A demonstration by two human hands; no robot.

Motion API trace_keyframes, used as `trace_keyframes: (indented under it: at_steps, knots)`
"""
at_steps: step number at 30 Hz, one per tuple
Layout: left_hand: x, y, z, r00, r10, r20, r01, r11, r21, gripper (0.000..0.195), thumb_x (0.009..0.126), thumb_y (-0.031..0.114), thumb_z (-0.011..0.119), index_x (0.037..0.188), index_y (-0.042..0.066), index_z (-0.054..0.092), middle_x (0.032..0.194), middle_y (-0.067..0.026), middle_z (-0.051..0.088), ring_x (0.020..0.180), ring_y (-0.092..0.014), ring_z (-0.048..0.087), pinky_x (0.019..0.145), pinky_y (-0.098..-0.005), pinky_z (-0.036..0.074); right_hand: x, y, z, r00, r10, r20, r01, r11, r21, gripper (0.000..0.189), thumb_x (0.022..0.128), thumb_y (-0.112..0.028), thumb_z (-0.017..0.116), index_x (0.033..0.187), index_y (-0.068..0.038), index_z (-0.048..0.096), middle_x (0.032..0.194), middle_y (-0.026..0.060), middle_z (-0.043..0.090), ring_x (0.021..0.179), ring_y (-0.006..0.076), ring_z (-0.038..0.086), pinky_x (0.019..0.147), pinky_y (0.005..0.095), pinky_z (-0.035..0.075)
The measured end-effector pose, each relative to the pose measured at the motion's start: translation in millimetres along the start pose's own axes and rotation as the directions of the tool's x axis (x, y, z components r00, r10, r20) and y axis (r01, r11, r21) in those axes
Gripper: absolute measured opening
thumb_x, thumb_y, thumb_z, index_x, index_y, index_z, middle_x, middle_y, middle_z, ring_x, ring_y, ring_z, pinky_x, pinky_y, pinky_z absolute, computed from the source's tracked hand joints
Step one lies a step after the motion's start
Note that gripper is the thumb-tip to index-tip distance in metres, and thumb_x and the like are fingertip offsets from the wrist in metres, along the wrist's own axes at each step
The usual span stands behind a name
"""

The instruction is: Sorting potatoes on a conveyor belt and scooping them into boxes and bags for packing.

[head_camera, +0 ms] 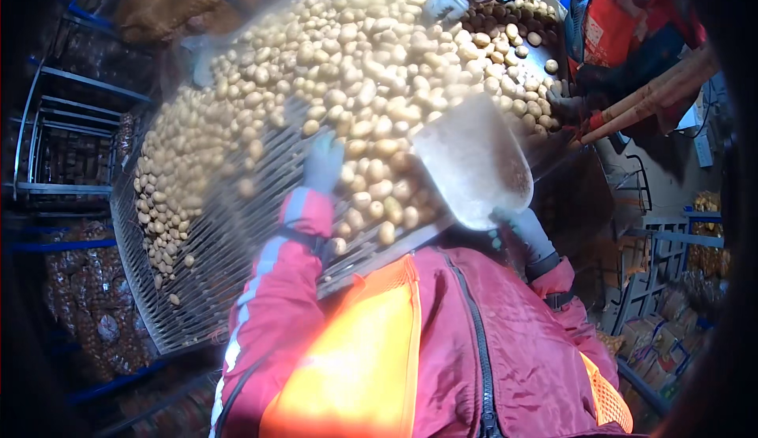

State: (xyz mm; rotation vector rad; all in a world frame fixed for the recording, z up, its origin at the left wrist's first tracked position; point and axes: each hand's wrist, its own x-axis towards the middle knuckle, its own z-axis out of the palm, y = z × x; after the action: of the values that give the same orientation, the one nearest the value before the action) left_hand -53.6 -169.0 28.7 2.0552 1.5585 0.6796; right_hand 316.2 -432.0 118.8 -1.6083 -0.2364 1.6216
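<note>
Potatoes (379, 47) lie in a wide heap on a slatted metal sorting table (249, 260). My left hand (324, 162), in a pale glove, reaches over the slats beside the potatoes. Its fingers are extended and somewhat blurred, and I see nothing held in it. A pale, worn scoop-like blade (474, 159) is tilted over the table's near right edge. My right hand (526, 233), gloved too, grips the lower rim of this blade; part of the fingers is hidden. Several potatoes (385, 201) lie between my left hand and the blade.
At the upper right, a co-worker's gloved hands (447, 5) are at the potatoes. Long wooden poles (651, 94) slant in from the right. Blue-edged metal racks (89, 189) with filled net sacks (95, 302) stand at the left. Another gloved hand (201, 62) shows at the far left.
</note>
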Motion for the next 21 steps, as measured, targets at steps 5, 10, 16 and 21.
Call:
trace_keyframes:
  at_steps: [5,10,16,21]
  knots:
    - [70,10,17,0.992,-0.108,0.07,0.117,0.983,-0.139,0.033,0.095,0.018,0.057,0.123,0.004,0.065,0.133,-0.0201,0.061,0.125,-0.037,0.055,0.108,-0.0413,0.043,10,-3,-3,1.0,-0.022,-0.009,0.021,1.0,-0.02,0.026,0.09,-0.019,0.067,0.105,0.002,0.065,0.082,0.0076,0.065,0.062,0.0176,0.061,0.053,0.0312,0.05]
    - [63,8,62,0.9,0.431,0.062,-0.383,0.716,0.584,0.012,0.088,0.014,0.056,0.096,0.012,0.065,0.1,-0.0109,0.063,0.101,-0.03,0.058,0.087,-0.0429,0.046,5,-24,16,0.997,0.066,-0.045,-0.066,0.998,0.004,0.026,0.089,-0.019,0.069,0.106,0.001,0.066,0.086,0.0072,0.067,0.069,0.017,0.063,0.059,0.0298,0.052]
    - [4,3,7,0.86,0.193,0.472,-0.403,0.824,0.397,0.017,0.094,0.021,0.055,0.091,0.007,0.065,0.1,-0.0143,0.063,0.098,-0.035,0.059,0.086,-0.0466,0.047,38,-21,19,0.997,-0.065,-0.05,0.057,0.988,-0.145,0.029,0.09,-0.021,0.07,0.109,0.001,0.067,0.093,0.0076,0.07,0.077,0.0172,0.065,0.067,0.031,0.053]
    - [19,16,-36,0.981,-0.021,0.195,0.01,0.998,0.058,0.023,0.094,0.026,0.059,0.103,0.007,0.069,0.095,-0.018,0.069,0.09,-0.038,0.065,0.079,-0.0475,0.052,51,-22,38,0.995,-0.099,0.001,0.099,0.994,-0.041,0.023,0.092,-0.02,0.07,0.102,0.0,0.07,0.094,0.0054,0.071,0.079,0.0157,0.065,0.069,0.0313,0.053]
